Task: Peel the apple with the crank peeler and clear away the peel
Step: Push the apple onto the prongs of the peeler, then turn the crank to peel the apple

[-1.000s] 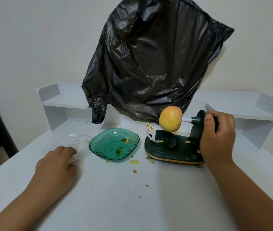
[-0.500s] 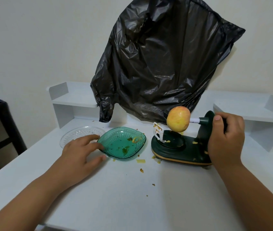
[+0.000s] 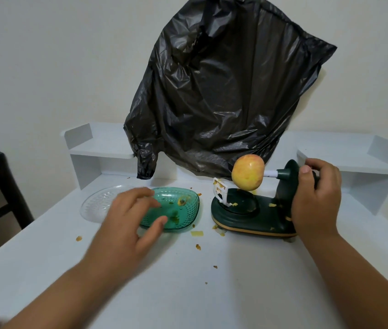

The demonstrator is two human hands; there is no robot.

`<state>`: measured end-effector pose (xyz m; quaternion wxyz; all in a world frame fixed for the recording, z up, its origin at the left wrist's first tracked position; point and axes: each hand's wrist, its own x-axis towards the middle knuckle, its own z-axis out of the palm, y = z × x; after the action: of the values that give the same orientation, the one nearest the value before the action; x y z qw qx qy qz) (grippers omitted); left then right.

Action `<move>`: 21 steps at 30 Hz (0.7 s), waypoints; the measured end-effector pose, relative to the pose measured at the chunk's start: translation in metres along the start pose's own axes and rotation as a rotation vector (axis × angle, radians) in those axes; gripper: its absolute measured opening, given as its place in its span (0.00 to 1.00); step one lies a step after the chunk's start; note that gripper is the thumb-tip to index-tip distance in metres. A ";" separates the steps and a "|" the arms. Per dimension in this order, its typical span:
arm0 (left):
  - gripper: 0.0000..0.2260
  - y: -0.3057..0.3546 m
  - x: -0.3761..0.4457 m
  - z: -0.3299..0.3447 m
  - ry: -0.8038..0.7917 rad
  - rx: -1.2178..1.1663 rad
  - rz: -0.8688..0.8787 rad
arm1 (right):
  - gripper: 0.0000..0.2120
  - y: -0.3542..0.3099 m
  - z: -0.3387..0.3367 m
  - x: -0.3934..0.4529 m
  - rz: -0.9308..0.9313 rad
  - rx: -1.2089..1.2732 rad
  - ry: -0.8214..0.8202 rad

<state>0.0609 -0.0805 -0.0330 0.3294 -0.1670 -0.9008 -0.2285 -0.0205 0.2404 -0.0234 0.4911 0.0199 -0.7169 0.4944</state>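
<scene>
A: Where is the apple (image 3: 248, 172)?

B: Skewered on the white prong of the dark green crank peeler (image 3: 254, 210), held in the air above the peeler's round well. It sits at the far right of the white desk (image 3: 188, 288). The white blade arm (image 3: 220, 191) stands just to its left; I can't tell whether the blade touches the skin.

A: How does it look?

B: Yellow with a reddish blush, smooth and whole. I see no peeled band on the side facing us, so I'd judge the peeling hasn't started.

A: And the hands?

B: The right hand (image 3: 316, 198) is curled round the crank at the back of the peeler, thumb up against the disc. The left hand (image 3: 129, 217) is spread open, fingers loose, over the near rim of the green glass dish (image 3: 188, 205), holding nothing. A clear plate (image 3: 98, 203) lies just beyond it.

A: How will the apple handle?

B: Firm and fairly heavy for its size, I'd say, but slick once the flesh is bare. Best left on the prong and turned by the crank. The peeler could slide on the smooth desk, so the free hand might steady its base.

A: And the peel?

B: Likely thin, limp and damp. Small scraps (image 3: 197, 233) already dot the desk and dish; they'd need pinching up.
</scene>
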 end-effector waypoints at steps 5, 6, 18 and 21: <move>0.11 0.084 -0.001 0.038 -0.102 -0.249 0.261 | 0.18 0.001 0.000 0.005 0.122 0.070 0.096; 0.11 0.096 -0.003 0.046 -0.131 -0.250 0.339 | 0.18 0.001 -0.001 0.007 0.165 0.079 0.133; 0.21 0.130 0.044 0.122 -0.223 0.196 0.480 | 0.14 0.018 0.002 0.022 0.910 0.151 -0.123; 0.24 0.123 0.048 0.129 -0.225 0.226 0.444 | 0.13 0.016 0.000 0.024 0.898 0.154 -0.289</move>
<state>0.0146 0.0969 -0.0513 0.2859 -0.3471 -0.8927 -0.0288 -0.0413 0.2600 -0.0169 0.1213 -0.1870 -0.6768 0.7016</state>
